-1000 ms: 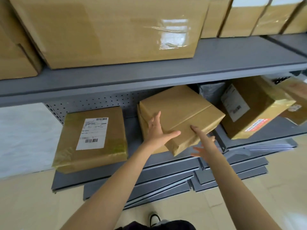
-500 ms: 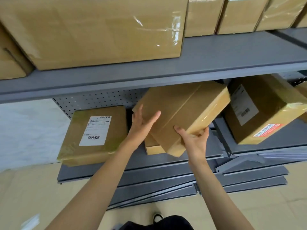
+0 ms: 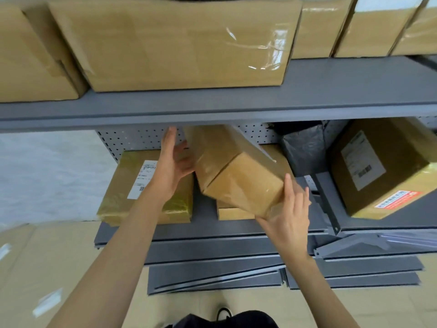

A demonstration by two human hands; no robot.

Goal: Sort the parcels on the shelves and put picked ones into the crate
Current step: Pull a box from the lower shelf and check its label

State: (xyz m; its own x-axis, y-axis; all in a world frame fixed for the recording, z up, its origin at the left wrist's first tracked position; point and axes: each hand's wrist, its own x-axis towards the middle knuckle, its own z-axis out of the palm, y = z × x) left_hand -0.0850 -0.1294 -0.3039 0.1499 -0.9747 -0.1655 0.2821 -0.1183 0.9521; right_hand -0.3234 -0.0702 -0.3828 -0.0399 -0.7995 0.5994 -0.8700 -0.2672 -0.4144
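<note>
Taped brown parcel [image 3: 238,171], tilted, lifted above lower shelf [image 3: 236,229].

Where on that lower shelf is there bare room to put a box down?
Bare grey strip on the lower shelf between the flat labelled parcel and the small box under the lifted parcel. Crowded right: grey bag, big labelled box.

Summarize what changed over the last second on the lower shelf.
The plain brown cardboard parcel was lifted off the thin box beneath and tipped steeply. The right hand moved under its near corner, while the left hand steadies its side. The flat labelled parcel stayed put.
</note>
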